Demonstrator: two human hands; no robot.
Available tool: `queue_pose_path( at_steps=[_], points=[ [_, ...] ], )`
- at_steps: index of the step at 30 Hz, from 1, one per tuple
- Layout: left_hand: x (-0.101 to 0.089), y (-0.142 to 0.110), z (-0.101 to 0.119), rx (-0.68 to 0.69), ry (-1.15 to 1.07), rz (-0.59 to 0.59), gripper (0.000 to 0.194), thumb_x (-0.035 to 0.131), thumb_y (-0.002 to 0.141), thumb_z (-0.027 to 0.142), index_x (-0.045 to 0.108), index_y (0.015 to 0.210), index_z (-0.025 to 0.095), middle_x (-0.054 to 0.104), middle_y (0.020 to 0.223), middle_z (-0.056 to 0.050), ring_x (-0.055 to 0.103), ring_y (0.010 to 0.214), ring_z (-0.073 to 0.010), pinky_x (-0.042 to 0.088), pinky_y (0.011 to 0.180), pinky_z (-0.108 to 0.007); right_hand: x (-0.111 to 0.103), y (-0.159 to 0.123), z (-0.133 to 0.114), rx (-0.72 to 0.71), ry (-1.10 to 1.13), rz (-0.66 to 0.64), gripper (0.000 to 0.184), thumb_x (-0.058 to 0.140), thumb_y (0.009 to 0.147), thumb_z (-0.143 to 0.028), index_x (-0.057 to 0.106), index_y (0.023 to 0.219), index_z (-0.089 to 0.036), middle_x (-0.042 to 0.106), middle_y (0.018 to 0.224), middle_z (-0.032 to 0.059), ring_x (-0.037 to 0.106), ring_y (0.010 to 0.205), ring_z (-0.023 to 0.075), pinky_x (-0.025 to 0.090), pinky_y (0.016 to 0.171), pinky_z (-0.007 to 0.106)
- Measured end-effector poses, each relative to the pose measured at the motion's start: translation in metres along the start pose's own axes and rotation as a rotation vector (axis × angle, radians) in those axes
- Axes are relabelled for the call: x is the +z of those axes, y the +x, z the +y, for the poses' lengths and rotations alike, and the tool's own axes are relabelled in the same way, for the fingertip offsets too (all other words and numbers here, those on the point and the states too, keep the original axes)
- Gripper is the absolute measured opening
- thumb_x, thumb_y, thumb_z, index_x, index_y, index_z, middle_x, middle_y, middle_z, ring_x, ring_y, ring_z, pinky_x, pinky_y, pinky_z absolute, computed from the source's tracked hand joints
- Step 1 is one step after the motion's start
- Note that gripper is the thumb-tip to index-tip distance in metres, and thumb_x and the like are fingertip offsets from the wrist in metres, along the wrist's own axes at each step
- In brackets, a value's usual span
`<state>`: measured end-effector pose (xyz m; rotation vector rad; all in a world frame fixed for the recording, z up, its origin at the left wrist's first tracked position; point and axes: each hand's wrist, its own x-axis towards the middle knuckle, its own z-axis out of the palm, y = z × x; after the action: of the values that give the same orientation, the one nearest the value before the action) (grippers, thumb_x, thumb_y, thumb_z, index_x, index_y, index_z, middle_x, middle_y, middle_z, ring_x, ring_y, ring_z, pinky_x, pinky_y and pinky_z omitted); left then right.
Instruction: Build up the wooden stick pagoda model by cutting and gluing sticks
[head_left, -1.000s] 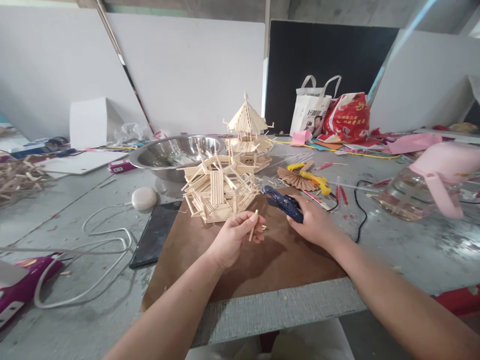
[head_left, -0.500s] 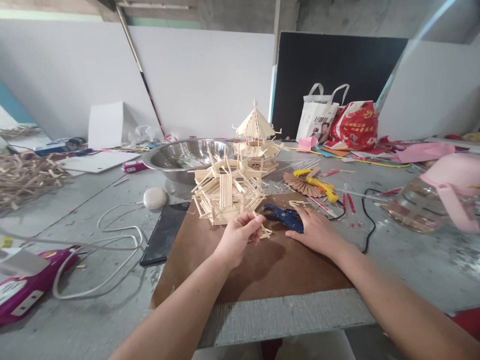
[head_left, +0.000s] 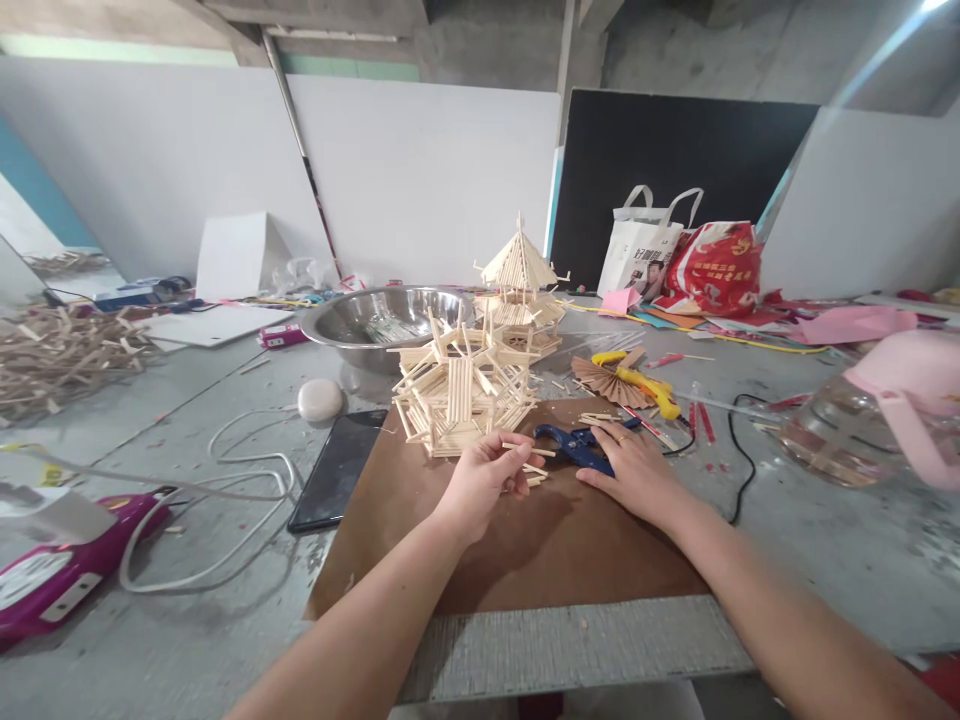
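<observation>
My left hand (head_left: 491,472) pinches a short wooden stick (head_left: 534,451) between thumb and fingertips, low over a brown board (head_left: 525,560). To its right, my right hand (head_left: 634,462) grips a blue hand cutter (head_left: 576,445). The cutter's curved head points left at the stick and its handles are spread, with my thumb on the near one. A few cut stick pieces (head_left: 537,480) lie beneath my left fingers. Just behind the left hand stands a many-sided model made of sticks (head_left: 461,392). A roofed stick pavilion (head_left: 520,275) rises behind it.
A steel basin (head_left: 360,318) stands behind the model. A phone (head_left: 337,470), a white cable and a purple power strip (head_left: 82,560) lie on the left. Right are a yellow glue gun (head_left: 641,385), a paper fan and a pink-lidded jug (head_left: 832,430). A stick pile (head_left: 67,360) sits far left.
My right hand has lowered the cutter towards the board and its handles have spread. The stick in my left hand has turned from upright to nearly level. The view has tilted up slightly.
</observation>
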<state>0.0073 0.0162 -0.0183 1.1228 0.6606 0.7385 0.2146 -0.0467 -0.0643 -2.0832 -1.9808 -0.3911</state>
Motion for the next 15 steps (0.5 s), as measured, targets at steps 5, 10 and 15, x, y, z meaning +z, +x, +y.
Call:
queue_pose_path(
  at_steps=[5, 10, 15],
  points=[
    [-0.002, 0.001, -0.002, -0.011, -0.01, -0.012, 0.026, 0.064, 0.064, 0.033, 0.056, 0.079, 0.013, 0.065, 0.072, -0.005, 0.048, 0.041, -0.0054, 0.037, 0.043, -0.019, -0.008, 0.002, -0.004, -0.023, 0.109, 0.054, 0.051, 0.036, 0.079, -0.049, 0.049, 0.113, -0.013, 0.053, 0.113, 0.0142, 0.047, 0.104, 0.027, 0.034, 0.086, 0.046],
    [-0.001, 0.0, -0.003, -0.028, 0.015, -0.011, 0.029, 0.065, 0.063, 0.034, 0.059, 0.081, 0.012, 0.066, 0.075, -0.007, 0.048, 0.04, -0.0053, 0.037, 0.042, -0.019, -0.021, 0.001, -0.012, -0.139, 0.288, 0.176, 0.03, 0.04, 0.082, -0.033, 0.053, 0.105, -0.019, 0.059, 0.103, 0.0082, 0.051, 0.098, 0.0211, 0.036, 0.087, 0.042],
    [0.0, 0.0, -0.005, -0.042, 0.105, -0.046, 0.03, 0.064, 0.063, 0.034, 0.063, 0.084, 0.013, 0.066, 0.075, -0.007, 0.048, 0.04, -0.0054, 0.037, 0.042, -0.019, -0.029, -0.003, -0.022, -0.244, 0.398, 0.189, 0.024, 0.041, 0.082, -0.027, 0.052, 0.103, -0.02, 0.061, 0.097, 0.0063, 0.053, 0.093, 0.0191, 0.037, 0.087, 0.041]
  ],
)
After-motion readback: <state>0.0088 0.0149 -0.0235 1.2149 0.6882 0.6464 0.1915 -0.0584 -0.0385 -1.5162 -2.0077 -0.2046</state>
